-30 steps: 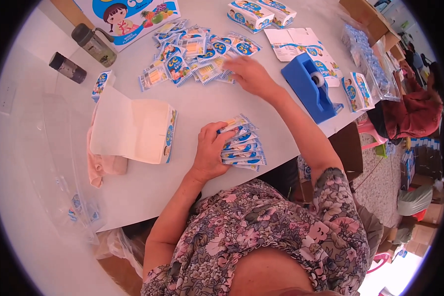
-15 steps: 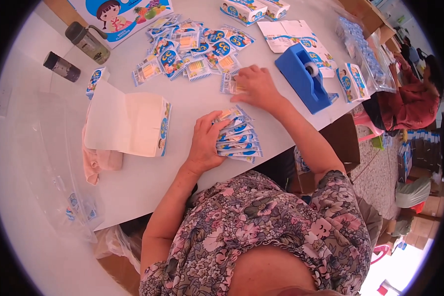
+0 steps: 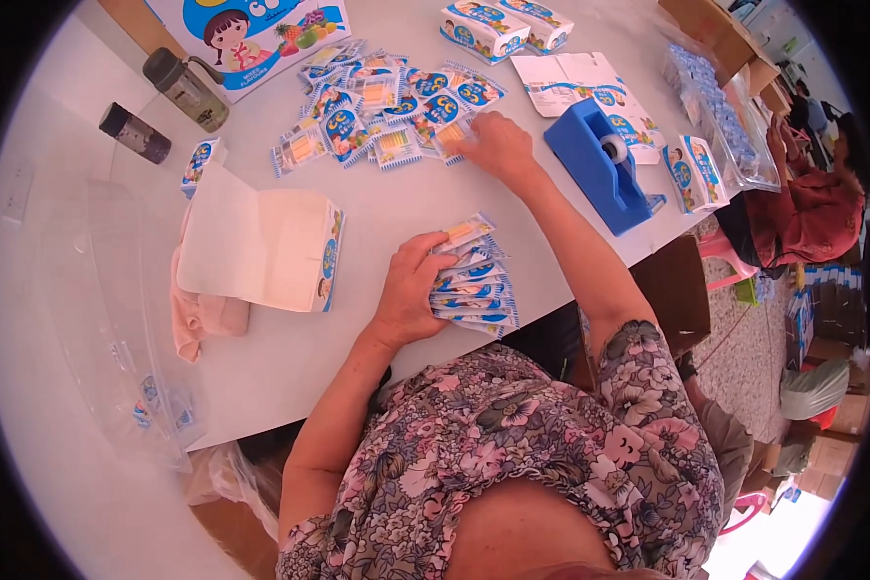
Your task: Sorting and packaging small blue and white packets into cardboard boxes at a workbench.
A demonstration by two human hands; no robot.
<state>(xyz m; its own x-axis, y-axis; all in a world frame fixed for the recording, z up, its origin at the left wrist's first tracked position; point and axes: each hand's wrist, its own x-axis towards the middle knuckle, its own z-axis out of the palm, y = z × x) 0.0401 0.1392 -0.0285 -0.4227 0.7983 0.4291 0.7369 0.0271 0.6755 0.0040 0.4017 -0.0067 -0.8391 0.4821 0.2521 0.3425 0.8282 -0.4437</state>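
My left hand (image 3: pixel 411 290) grips a fanned stack of small blue and white sachets (image 3: pixel 474 285) near the front edge of the white table (image 3: pixel 396 208). My right hand (image 3: pixel 493 145) reaches out to the right edge of a loose pile of the same sachets (image 3: pixel 377 111) and touches one of them; whether its fingers have closed on it I cannot tell. An open white carton with blue print (image 3: pixel 261 246) lies flat left of my left hand.
A blue tape dispenser (image 3: pixel 604 174) stands right of my right forearm. Two dark bottles (image 3: pixel 188 87) (image 3: pixel 135 132) stand at the far left. Small printed boxes (image 3: pixel 488 27) sit at the back and more (image 3: pixel 696 174) at the right edge. Another person in red (image 3: pixel 822 208) sits at right.
My right hand moved from near the stack back out to the sachet pile. My left hand kept hold of the stack.
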